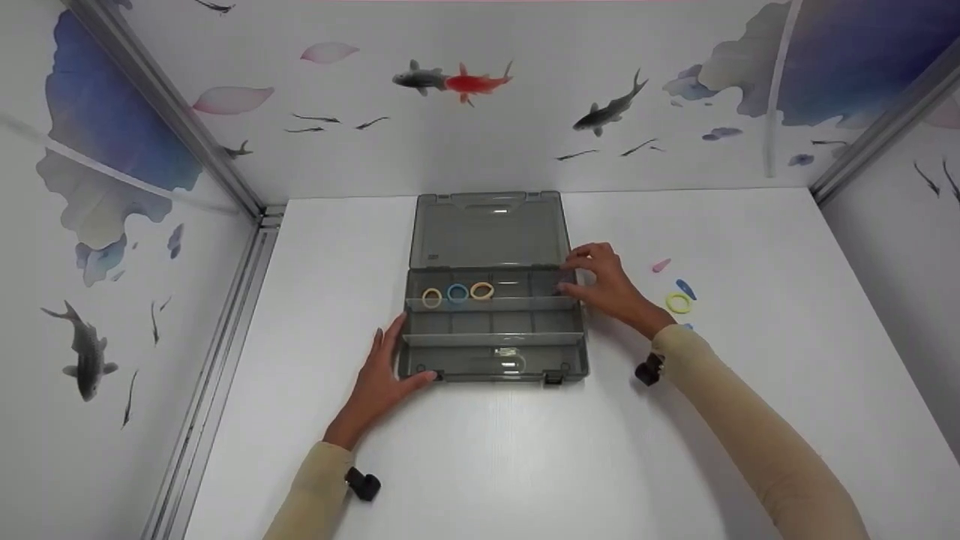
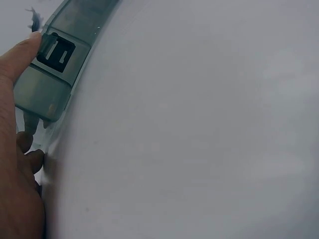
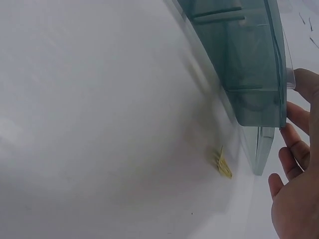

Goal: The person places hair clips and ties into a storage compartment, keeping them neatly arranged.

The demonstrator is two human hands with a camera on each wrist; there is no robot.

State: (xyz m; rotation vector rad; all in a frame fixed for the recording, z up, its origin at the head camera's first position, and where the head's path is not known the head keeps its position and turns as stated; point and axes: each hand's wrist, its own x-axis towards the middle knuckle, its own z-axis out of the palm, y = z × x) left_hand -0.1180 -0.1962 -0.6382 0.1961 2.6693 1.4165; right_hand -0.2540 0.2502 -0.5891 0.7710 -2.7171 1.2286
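A grey see-through compartment box (image 1: 493,379) stands on the white table with its lid (image 1: 487,232) folded back. In its rear row lie two cream hair ties (image 1: 431,298) with a blue hair tie (image 1: 457,292) between them. My left hand (image 1: 381,384) holds the front left corner, its thumb by the latch (image 2: 56,52) and its fingers along the side. At the right end of the rear row is my right hand (image 1: 606,283), thumb and fingertips over the compartment. A small dark purplish patch shows by that thumb; I cannot tell whether the fingers pinch it.
Right of the box lie a pink hair clip (image 1: 661,265), a blue hair clip (image 1: 685,289) and a yellow hair tie (image 1: 678,303). Another bit of blue (image 1: 688,325) peeks out beside the right sleeve. White panels with painted fish enclose the table's back and sides.
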